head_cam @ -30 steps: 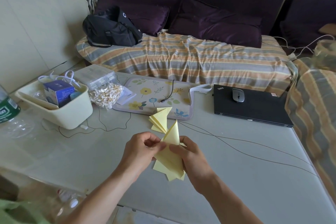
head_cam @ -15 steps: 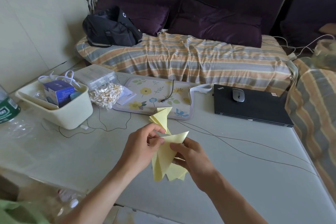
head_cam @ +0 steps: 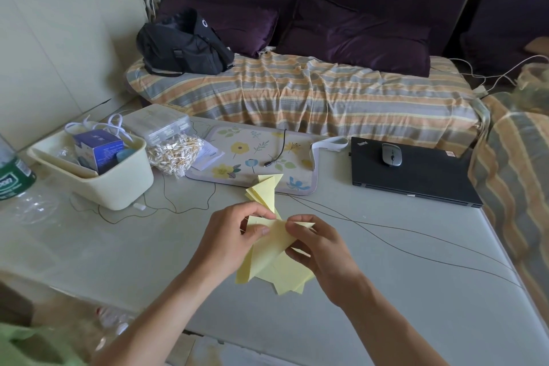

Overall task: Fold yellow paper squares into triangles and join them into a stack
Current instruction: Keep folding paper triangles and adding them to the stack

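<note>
Hands [head_cam: 228, 239] [head_cam: 319, 249] pinch yellow paper's [head_cam: 267, 252] top edge.

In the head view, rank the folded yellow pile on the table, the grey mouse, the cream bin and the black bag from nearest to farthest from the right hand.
From the right hand:
1. Folded yellow pile, just beyond the hands.
2. Grey mouse, on the black laptop, far right.
3. Cream bin, left side of the table.
4. Black bag, back on the striped sofa.
</note>
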### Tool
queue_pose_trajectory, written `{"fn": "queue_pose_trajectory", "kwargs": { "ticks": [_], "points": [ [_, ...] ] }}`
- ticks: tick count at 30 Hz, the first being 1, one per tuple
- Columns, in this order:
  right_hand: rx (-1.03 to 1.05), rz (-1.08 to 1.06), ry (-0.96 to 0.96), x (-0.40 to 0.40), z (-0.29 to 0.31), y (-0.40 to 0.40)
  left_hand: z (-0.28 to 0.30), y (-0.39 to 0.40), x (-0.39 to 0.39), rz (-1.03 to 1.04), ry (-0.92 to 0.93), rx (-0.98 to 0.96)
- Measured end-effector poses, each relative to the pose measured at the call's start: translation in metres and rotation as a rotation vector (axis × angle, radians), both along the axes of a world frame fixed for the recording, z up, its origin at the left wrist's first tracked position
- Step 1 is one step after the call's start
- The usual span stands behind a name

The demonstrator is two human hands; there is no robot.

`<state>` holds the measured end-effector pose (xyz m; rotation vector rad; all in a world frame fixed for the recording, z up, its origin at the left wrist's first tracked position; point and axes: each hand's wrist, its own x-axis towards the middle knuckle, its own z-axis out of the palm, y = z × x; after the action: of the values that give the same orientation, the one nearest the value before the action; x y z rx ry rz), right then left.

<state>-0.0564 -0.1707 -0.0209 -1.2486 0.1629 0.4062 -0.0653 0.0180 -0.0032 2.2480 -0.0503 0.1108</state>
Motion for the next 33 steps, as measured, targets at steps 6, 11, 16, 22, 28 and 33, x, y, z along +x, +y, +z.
{"fn": "queue_pose_trajectory", "kwargs": {
  "ticks": [6, 11, 16, 22, 28, 33],
  "points": [
    [-0.183, 0.051, -0.054, 0.0030, -0.0002, -0.0020, 0.0070, 0.0038, 0.0003, 0.006, -0.029, 0.018],
    [-0.336, 0.087, -0.156, 0.0029, -0.0008, -0.0003, 0.0058, 0.0044, -0.0005, -0.004, -0.043, 0.045],
    [-0.378, 0.064, -0.183, 0.0033, -0.0011, 0.0008, 0.0047, 0.0060, -0.0005, -0.001, -0.044, 0.071],
    [-0.413, 0.105, -0.207, 0.0032, -0.0015, 0.0022, 0.0037, 0.0068, 0.0005, -0.011, -0.057, 0.079],
    [-0.448, 0.100, -0.229, 0.0037, -0.0023, 0.0049, 0.0025, 0.0077, 0.0001, -0.013, -0.059, 0.070],
    [-0.491, 0.092, -0.253, 0.0038, -0.0038, 0.0072, 0.0012, 0.0086, 0.0014, -0.010, -0.056, 0.057]
  ]
}}
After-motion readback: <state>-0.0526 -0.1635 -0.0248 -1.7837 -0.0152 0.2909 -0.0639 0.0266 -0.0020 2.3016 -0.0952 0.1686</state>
